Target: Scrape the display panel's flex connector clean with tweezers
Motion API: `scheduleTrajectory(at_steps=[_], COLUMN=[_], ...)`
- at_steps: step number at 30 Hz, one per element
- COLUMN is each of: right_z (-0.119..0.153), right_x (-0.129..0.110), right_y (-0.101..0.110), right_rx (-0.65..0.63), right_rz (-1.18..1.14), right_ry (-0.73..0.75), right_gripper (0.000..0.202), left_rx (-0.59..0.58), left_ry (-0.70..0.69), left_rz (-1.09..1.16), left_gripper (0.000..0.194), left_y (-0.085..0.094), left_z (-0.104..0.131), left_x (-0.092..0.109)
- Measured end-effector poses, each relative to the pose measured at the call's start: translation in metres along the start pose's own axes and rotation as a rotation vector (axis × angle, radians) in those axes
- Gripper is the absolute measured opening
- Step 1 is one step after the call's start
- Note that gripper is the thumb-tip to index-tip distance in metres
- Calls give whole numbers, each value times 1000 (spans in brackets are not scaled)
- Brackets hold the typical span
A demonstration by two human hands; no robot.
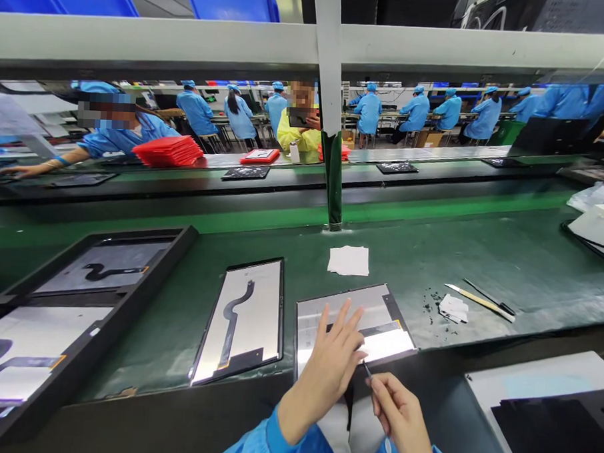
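A tablet display panel with a silvery back and a dark ribbon cable lies at the near edge of the green bench. My left hand rests on the panel, fingers spread, covering part of the cable. In my right hand, below the panel's near edge, is a thin dark pointed tool, pinched between thumb and fingers. Its tip is close to my left thumb, at the panel's edge; the exact kind of tool is too small to tell. To the left, a second display panel lies with its curved ribbon cable facing up.
A black tray at left holds more panels. White paper sheets lie behind my panel; at right are small white scraps, black bits, a cream-handled tool and a thin black tool. A post rises behind. Co-workers sit beyond.
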State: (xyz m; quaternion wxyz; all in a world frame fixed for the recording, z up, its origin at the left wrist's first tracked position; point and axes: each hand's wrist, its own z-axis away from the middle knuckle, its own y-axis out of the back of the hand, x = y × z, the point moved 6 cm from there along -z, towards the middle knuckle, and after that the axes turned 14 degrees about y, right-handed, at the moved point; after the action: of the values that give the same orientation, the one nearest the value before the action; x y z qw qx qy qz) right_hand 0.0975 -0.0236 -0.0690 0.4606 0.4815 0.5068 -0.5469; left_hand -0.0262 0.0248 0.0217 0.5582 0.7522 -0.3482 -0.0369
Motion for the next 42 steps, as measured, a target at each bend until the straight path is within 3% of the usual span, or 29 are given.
scheduleTrajectory(at_steps=[5, 8, 10, 14, 35, 42], right_z=[0, 2, 2, 4, 5, 2], right_x=[1, 7, 10, 14, 3, 0], right_y=[-2, -2, -1, 0, 12, 25], right_rx=[-15, -7, -2, -2, 83, 123], right_rz=[-97, -168, -210, -272, -275, -263], right_ry=[-135, -224, -258, -307, -345, -336], right_gripper=[69, 71, 69, 67, 65, 66], left_rx=[76, 91, 105, 125, 151, 133], left_ry=[53, 9, 4, 27, 49, 66], left_rz=[45, -23, -53, -28, 41, 48], left_gripper=[37, 52, 48, 38, 39, 39], left_y=[23, 24, 22, 20, 22, 17], left_z=[39, 63, 71, 70, 70, 64], left_x=[-37, -44, -43, -43, -45, -40])
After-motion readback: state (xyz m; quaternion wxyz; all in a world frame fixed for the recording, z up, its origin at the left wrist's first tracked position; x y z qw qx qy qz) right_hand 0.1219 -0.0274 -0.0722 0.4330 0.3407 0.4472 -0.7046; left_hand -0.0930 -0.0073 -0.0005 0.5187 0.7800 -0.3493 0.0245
